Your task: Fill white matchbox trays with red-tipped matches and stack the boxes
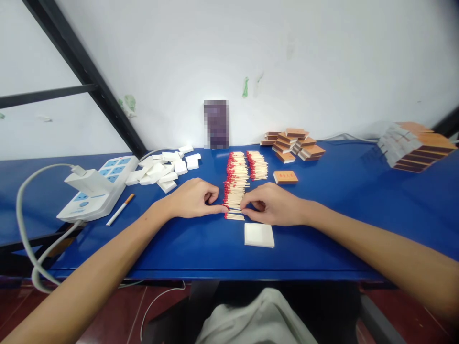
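A long row of red-tipped matches (236,184) lies on the blue table between my two hands. My left hand (195,198) is at the row's left side, its fingers loosely curled and its thumb stretched out to touch the red heads near the front. On the other side, my right hand (274,204) has thumb and forefinger closed together at the bare ends of the front matches. A shorter bunch of matches (257,166) lies behind my right hand. Just in front of that hand is a white matchbox tray (259,235); whether it holds anything I cannot tell.
White box trays (158,171) lie heaped at left, beside a power strip (103,184) with a plugged-in charger and a cigarette-like stick (121,209). Orange matchboxes (292,143) are piled at the back, with one matchbox (286,177) nearer. A wrapped matchbox stack (416,145) stands right.
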Motion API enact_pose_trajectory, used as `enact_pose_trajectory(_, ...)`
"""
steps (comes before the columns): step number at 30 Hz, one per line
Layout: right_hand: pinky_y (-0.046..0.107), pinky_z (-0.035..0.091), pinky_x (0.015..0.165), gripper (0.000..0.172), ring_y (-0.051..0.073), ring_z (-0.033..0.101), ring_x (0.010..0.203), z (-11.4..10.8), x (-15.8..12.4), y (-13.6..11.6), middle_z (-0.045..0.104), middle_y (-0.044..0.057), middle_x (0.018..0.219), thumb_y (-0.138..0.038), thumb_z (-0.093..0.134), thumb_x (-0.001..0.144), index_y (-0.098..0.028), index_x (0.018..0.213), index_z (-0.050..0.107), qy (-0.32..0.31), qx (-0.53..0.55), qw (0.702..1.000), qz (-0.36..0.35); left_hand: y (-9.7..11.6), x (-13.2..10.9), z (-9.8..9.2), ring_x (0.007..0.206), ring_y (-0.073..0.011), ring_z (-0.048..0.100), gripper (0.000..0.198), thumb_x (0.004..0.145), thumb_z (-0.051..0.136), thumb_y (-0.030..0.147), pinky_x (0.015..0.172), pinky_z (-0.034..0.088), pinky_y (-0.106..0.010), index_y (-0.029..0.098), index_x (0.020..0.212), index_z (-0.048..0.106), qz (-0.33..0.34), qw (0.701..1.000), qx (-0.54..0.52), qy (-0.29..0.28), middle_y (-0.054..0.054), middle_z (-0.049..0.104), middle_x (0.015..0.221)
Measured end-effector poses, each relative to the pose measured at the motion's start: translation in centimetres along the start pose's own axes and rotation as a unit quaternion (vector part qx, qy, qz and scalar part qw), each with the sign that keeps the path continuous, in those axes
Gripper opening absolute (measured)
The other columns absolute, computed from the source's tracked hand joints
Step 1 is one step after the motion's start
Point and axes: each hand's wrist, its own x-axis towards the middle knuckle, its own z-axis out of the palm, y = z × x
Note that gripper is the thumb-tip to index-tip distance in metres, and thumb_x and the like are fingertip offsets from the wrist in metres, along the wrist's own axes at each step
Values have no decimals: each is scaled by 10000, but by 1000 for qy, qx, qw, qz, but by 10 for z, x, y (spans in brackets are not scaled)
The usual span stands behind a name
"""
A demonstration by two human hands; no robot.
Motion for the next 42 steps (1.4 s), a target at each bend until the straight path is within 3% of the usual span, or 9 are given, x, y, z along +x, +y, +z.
enact_pose_trajectory(24,194,351,545,119,63,437,479,1,1,-1,494,-67,530,-129,627,787,-169,814,736,17,26,999,-6,0,0,-1,531,-87,382,538,798,674,649,543,250,-251,174,639,477,-7,1000,5,-4,49,495,566)
enact_pose_trajectory(32,199,348,543,176,74,467,496,1,1,-1,543,-49,552,-140,613,804,-165,894,763,10,32,999,-12,0,0,0,510,-87,375,494,883,592,600,541,264,-250,178,650,484,2,1000,-2,2,50,458,545)
enact_pose_trajectory(42,215,365,557,217,93,508,521,-1,0,-1,596,-23,571,-189,587,862,-155,965,776,15,37,999,-30,0,0,0,510,-91,384,493,888,590,583,540,266,-251,178,635,468,3,1000,5,-1,46,465,547)
